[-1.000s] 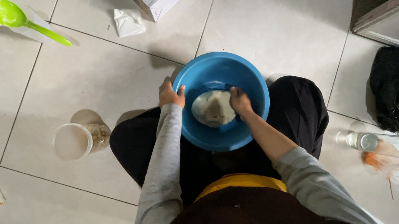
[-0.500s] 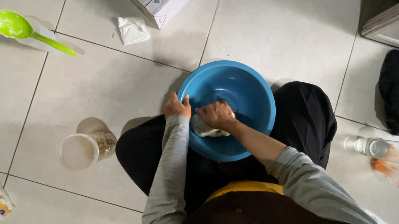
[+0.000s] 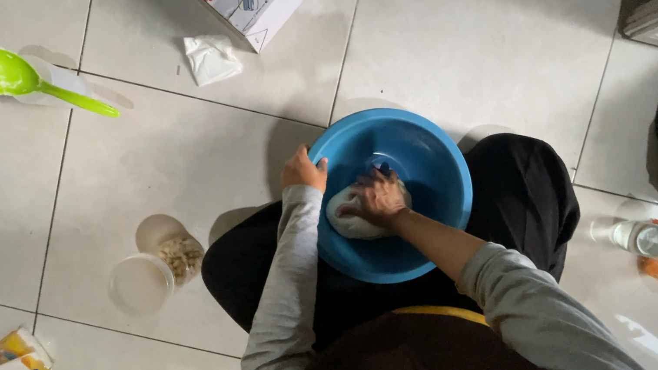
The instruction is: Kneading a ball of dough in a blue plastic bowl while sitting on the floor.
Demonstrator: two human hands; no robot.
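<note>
Since the earlier frame, right hand shifted lower-left, pressed flat, fingers spread, onto pale dough lump, long axis across blue basin; rim gripped by left hand.

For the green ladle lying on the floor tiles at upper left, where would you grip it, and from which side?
Grip the green ladle by its slim handle, coming from above. The handle lies flat, angling away from the wide bowl toward the person, with bare tile on both sides, so it seems the easier part to pinch. Both hands are busy: the left hand grips the blue basin rim, the right hand presses dough.
</note>
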